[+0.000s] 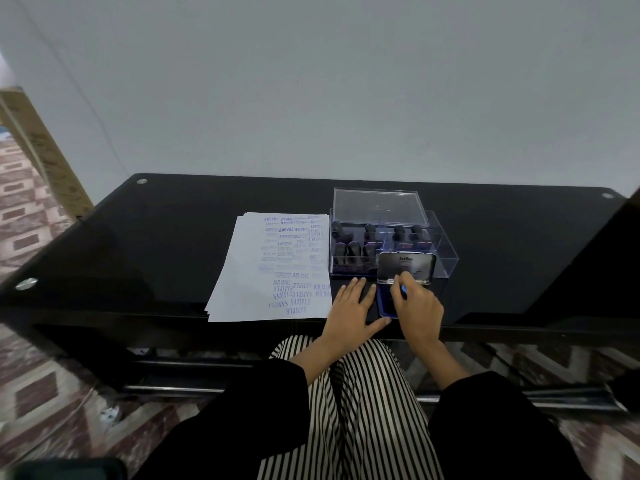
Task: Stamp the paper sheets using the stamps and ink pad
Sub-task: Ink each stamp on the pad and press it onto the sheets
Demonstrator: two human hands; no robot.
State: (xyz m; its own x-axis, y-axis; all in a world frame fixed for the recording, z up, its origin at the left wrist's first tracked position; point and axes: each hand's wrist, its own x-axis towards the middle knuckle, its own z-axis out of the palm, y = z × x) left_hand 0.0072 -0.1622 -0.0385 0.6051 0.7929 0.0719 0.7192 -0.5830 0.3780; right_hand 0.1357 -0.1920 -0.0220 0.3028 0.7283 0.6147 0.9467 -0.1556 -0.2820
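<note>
gripping stamp [403, 289] over ink pad [383, 303], right hand [419, 308]; left hand [353, 308] flat beside

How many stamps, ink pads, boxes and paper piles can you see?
Stamps in the clear box: 7
Stamp in the right hand, mostly hidden: 1
Ink pad: 1
Clear box: 1
Paper pile: 1
Total: 11

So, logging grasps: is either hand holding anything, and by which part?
Right hand pinches a small, mostly hidden blue thing over the ink pad; which part cannot be told. Left hand lies flat, holding nothing.
</note>
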